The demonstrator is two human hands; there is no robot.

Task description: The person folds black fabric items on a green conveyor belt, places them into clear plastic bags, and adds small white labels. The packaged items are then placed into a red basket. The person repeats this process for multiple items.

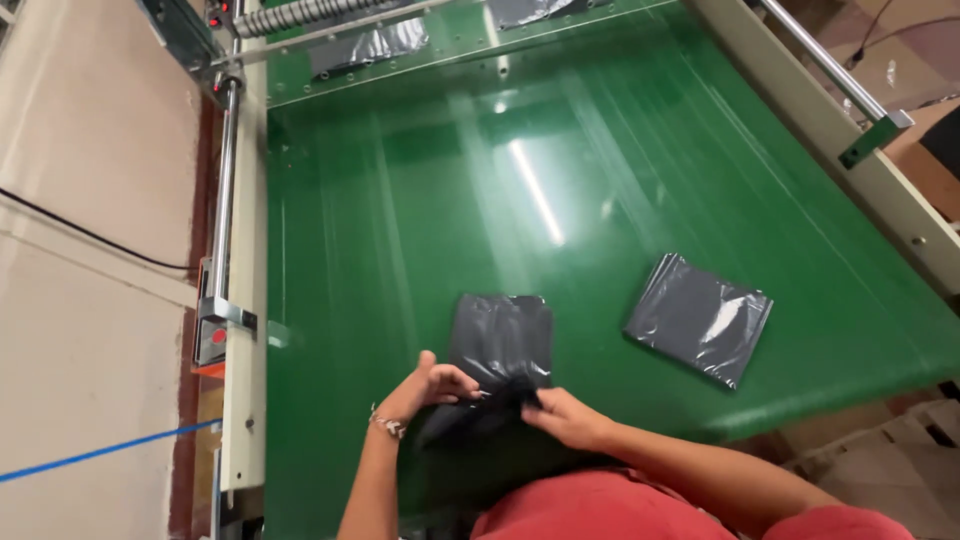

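Wide bare green conveyor belt [420, 200] ahead of both hands, folded grey bag stack [699, 316] lying to the right, metal side rail [224, 180] along left edge, roller [300, 14] closing the far end

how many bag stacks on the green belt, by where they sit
Dark grey folded plastic bag stacks under the left hand and right hand: 1
Dark grey folded plastic bag stacks lying apart on the green conveyor belt: 1
Total: 2

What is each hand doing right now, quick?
Left hand: closed, pinching the near edge of the dark bag.
Right hand: closed on the same bag.
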